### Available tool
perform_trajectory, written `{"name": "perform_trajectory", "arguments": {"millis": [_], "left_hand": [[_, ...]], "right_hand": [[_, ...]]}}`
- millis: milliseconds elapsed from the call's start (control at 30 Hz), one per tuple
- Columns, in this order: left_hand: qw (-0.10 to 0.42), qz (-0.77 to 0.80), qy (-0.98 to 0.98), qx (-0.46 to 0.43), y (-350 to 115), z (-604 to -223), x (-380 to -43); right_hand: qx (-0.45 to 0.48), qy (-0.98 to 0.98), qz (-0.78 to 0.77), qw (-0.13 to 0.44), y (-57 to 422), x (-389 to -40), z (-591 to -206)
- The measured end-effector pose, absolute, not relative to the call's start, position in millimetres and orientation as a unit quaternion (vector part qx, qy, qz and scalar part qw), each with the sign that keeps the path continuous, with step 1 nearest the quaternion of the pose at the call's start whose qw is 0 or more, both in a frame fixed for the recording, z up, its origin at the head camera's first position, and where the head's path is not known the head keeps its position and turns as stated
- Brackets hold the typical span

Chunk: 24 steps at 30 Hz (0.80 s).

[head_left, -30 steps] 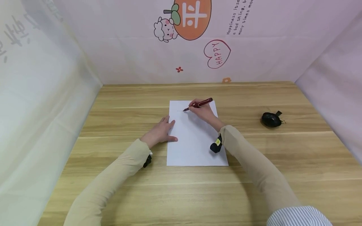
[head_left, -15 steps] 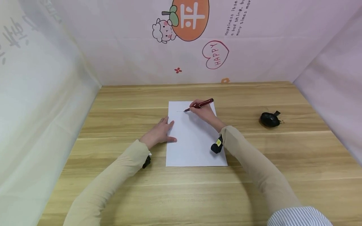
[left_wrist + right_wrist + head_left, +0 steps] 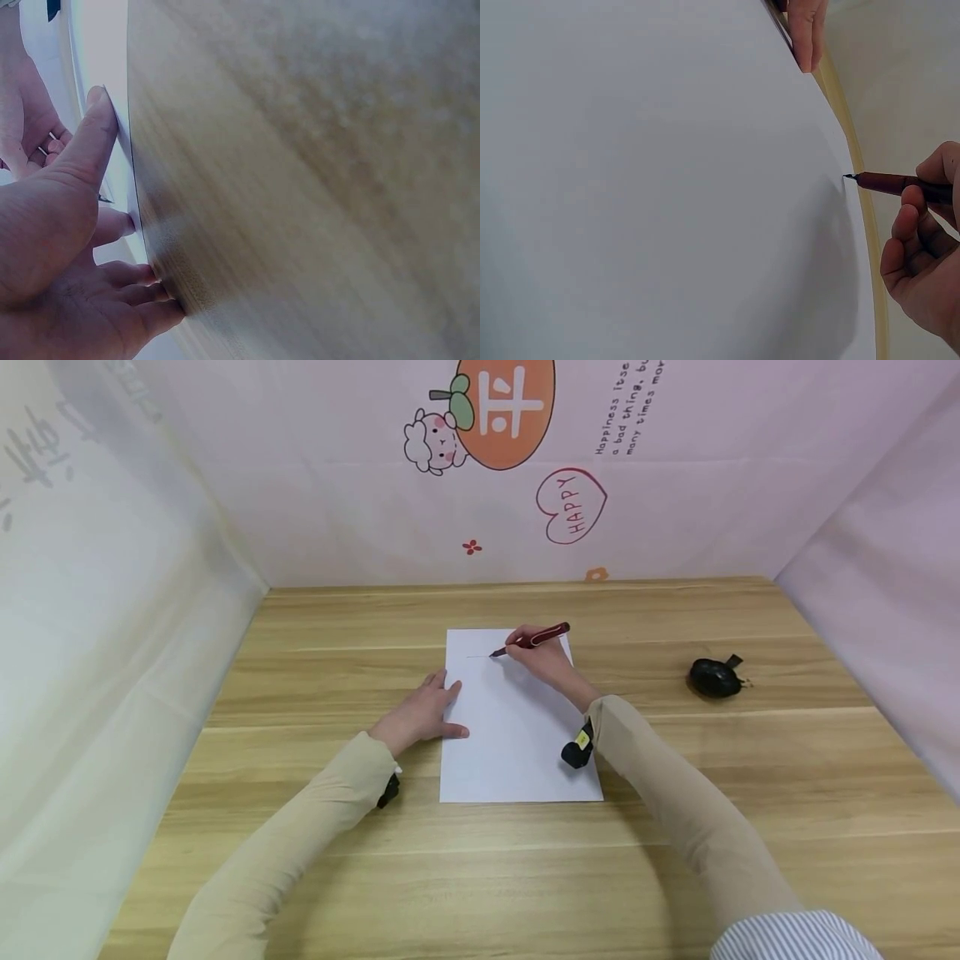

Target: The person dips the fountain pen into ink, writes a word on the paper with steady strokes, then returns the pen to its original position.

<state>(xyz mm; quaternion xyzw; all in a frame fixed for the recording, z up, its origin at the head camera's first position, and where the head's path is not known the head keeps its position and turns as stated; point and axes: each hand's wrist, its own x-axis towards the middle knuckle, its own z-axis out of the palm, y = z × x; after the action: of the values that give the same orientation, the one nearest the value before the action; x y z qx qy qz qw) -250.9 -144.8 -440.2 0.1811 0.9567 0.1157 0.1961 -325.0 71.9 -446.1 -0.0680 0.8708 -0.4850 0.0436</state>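
A white sheet of paper (image 3: 517,735) lies flat on the wooden table. My right hand (image 3: 542,656) pinches a dark red fountain pen (image 3: 551,633), its nib at the upper part of the sheet. A thin, short line (image 3: 477,657) runs left from the nib. In the right wrist view the pen (image 3: 885,182) slants from the curled fingers (image 3: 906,223) to its nib near the paper's edge. My left hand (image 3: 422,714) rests with fingers spread over the sheet's left edge; in the left wrist view its thumb (image 3: 90,146) lies along that edge.
A black rounded object (image 3: 715,678) with a small tab sits on the table (image 3: 787,760) to the right. Printed white cloth (image 3: 337,510) walls stand behind and at both sides. Black wrist cameras (image 3: 576,753) hang by both cuffs.
The pen and right hand have moved slightly right across the sheet, and the drawn line has grown a little longer. The left hand stays in place on the paper.
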Motion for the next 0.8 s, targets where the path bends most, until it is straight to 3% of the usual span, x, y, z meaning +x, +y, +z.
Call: {"name": "perform_trajectory", "arguments": {"millis": [800], "left_hand": [[0.193, 0.118, 0.956, 0.189, -145.1, -441.7, -251.5]], "right_hand": [[-0.055, 0.873, -0.484, 0.033, 76.6, -325.8, -446.3]]}}
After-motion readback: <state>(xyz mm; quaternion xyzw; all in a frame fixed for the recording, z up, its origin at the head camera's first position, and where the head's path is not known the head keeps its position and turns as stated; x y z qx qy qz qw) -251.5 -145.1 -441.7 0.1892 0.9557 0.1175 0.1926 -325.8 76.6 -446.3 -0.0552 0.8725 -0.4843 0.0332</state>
